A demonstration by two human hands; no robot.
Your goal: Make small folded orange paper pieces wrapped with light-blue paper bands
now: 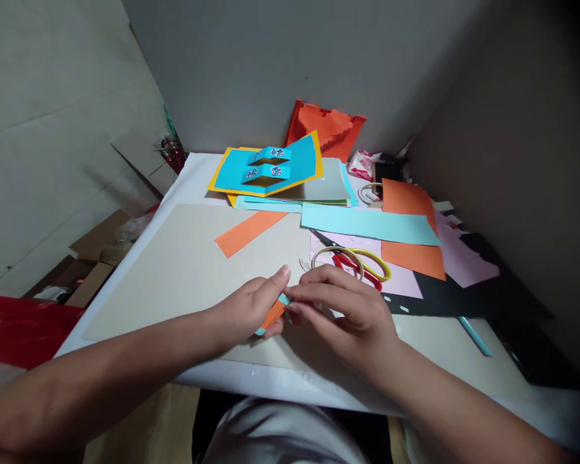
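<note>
Near the front of the table, my left hand [254,303] is closed around a small folded paper piece [273,314] in orange and light blue. My right hand [348,309] pinches the upper end of the same piece between thumb and fingers. Part of the paper is hidden inside the left hand. Just beyond the right hand lie scissors [372,264] with yellow and red handles, blades pointing to the back left. A roll of tape [314,258] sits against them. An orange paper strip [251,233] rests flat on the beige board [174,270].
A blue and yellow pop-up card [290,171] stands on stacked paper at the back. Behind it a red paper card [328,125] leans on the wall. A light blue strip [367,224] crosses orange paper [410,258]. Black paper [493,290] and a light blue stick [474,336] lie right.
</note>
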